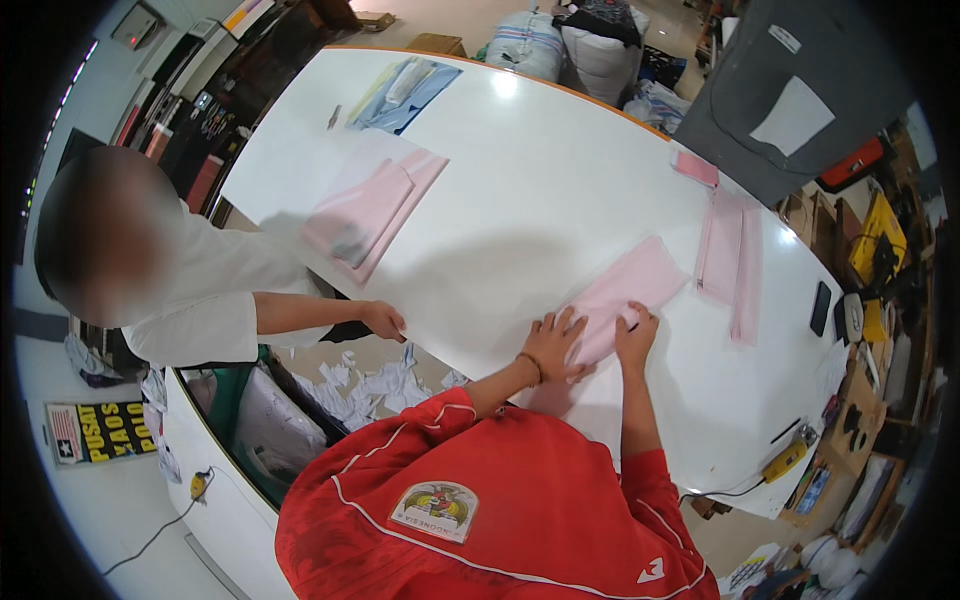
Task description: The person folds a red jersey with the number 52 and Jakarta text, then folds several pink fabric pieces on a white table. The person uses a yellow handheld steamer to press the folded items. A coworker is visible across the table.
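A folded piece of pink fabric (634,279) lies on the white table (495,187) in front of me. My left hand (556,346) rests on its near left part with the fingers spread. My right hand (636,334) is at the fabric's near right edge, thumb and fingers around a small dark thing, perhaps a pen or marker, mostly hidden by the fingers. More pink fabric pieces (724,247) lie to the right, with a small pink bundle (696,168) above them. Another folded pink stack (375,202) lies at the left, with a greyish item on it.
A person in a white shirt (217,289) stands at the left table edge. Blue and yellow fabric in plastic (409,94) lies at the far left. On the right are a phone (820,308) and a yellow corded tool (784,460). White scraps (375,390) litter the floor.
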### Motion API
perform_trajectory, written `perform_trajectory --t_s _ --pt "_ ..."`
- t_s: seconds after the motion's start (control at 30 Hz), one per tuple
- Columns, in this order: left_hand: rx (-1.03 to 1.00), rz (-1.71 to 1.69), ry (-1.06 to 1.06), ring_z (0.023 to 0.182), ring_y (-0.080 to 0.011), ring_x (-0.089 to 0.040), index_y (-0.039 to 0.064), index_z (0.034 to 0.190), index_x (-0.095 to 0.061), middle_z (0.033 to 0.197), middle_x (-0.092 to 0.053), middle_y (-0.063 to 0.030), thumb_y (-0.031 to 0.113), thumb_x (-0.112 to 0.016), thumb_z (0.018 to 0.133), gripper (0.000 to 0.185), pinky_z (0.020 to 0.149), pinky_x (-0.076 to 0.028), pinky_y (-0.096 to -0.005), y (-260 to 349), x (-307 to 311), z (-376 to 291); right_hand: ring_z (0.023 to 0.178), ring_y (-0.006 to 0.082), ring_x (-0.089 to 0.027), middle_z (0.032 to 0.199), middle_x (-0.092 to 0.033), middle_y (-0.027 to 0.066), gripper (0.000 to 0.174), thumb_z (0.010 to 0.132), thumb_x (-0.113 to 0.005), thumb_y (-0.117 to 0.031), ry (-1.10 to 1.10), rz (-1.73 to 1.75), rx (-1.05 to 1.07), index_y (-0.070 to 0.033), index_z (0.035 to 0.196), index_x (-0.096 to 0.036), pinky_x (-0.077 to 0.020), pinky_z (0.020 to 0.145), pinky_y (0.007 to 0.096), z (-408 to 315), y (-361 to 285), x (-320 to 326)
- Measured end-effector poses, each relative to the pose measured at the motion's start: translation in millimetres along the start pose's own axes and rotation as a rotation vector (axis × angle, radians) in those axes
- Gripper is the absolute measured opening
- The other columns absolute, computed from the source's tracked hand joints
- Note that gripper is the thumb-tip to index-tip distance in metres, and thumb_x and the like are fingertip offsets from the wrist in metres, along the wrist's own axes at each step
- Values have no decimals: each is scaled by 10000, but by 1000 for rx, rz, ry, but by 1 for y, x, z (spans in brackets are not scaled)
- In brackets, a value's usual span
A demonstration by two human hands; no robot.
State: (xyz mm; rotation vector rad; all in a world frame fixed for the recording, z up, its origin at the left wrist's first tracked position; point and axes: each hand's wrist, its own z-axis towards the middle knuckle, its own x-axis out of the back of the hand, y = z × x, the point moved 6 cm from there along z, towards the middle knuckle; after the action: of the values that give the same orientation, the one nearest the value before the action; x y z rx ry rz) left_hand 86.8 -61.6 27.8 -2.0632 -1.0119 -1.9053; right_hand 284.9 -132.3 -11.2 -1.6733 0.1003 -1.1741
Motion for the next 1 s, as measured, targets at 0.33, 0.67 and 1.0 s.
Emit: perform_trajectory --t_s 0.33,0.67,1.0 --pt "650 464 325 1135 -272 -581 89 1344 -601 1232 -627 -100 270 -639 880 499 888 -486 -459 -292 86 26 1202 434 -495 1247 -523 226 507 838 -750 -171 345 -331 243 -90 1316 -602 -390 1058 557 135 -6 30" --pt "980 593 107 1089 -345 -676 44 1225 -678 1147 -682 -144 171 -543 993 297 829 -574 -474 -446 98 9 1382 408 -416 1479 -467 205 497 826 -675 -174 62 -623 513 -112 1317 -631 -343 1124 579 33 -65 -6" --pt "704 402 86 966 -336 -737 41 1043 -768 1093 -723 -160 123 -576 952 228 786 -617 -425 -353 71 54 1391 455 -386 1462 -453 246 626 792 -745 -253 70 -423 434 -55 1365 -591 -292 1163 606 32 -39 -9"
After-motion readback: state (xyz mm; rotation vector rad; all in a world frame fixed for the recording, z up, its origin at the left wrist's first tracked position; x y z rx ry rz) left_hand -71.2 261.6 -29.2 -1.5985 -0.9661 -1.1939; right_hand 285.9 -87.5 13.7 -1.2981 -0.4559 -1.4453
